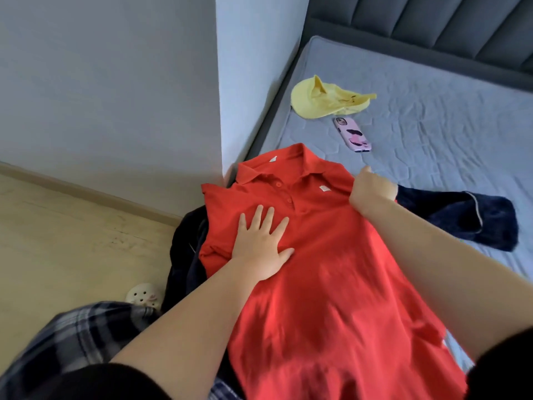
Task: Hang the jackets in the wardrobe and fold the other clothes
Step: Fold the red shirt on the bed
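Left hand (264, 243) spread flat on red polo (331, 284) — right hand (372, 189) pinching its shoulder, labels seemingly unreadable.

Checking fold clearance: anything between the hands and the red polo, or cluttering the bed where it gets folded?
Nothing between: left hand presses flat on the red polo shirt, right hand grips its shoulder. A dark navy garment lies partly underneath.
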A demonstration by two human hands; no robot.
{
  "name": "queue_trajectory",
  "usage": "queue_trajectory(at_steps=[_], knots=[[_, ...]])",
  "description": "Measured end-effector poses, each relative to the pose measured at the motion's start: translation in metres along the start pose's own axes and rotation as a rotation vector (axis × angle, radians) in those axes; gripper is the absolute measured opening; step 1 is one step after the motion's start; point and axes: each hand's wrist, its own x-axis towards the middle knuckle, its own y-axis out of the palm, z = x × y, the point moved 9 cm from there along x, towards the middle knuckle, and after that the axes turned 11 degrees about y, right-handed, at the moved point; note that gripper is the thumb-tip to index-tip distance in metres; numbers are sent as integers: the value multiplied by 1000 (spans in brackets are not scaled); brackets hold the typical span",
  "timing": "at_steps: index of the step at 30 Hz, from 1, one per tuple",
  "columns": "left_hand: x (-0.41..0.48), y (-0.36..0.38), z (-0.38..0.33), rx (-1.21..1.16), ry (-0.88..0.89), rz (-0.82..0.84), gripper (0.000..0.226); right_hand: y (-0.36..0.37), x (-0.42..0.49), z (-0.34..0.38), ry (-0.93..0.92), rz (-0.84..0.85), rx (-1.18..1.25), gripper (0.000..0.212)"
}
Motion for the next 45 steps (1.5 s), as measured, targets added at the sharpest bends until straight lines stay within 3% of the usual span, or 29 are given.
queue_trajectory(at_steps=[2,5,7,10,12,15,17,21,24,28,32,35,37,42,45], knots=[[2,3,0,-2,8,7,71,-12,7,5,-86,-30,-57,35],[3,7,2,-20,1,12,70,-53,29,1,-182,-345,0,29],[3,10,4,-32,-5,18,70,-61,50,-30,-10,-399,210,31],[4,13,6,-37,-10,26,70,-20,66,-82,402,-162,531,63],[5,15,6,-41,-11,30,70,14,70,-96,530,-4,675,73],[9,17,8,-56,-17,42,71,58,70,-91,537,329,813,70],[11,18,9,-63,-22,53,71,78,61,-78,562,549,1045,65],[14,20,10,-80,-41,69,69,97,71,-71,520,714,1043,42],[18,20,11,-103,-72,80,68,88,75,-79,527,654,958,25],[20,20,10,-95,-88,74,66,36,76,-95,530,52,999,39],[15,22,10,-92,-70,57,69,-28,47,-30,59,-190,707,26],[13,19,10,-110,-48,36,68,-50,-9,31,-377,-413,271,14],[13,17,11,-129,-33,27,67,-29,-41,57,-539,-407,-25,15],[13,-2,16,-151,12,-21,68,11,-58,58,-516,-236,-385,31],[13,-26,19,-292,23,-122,65,9,-56,54,-486,-174,-460,30]])
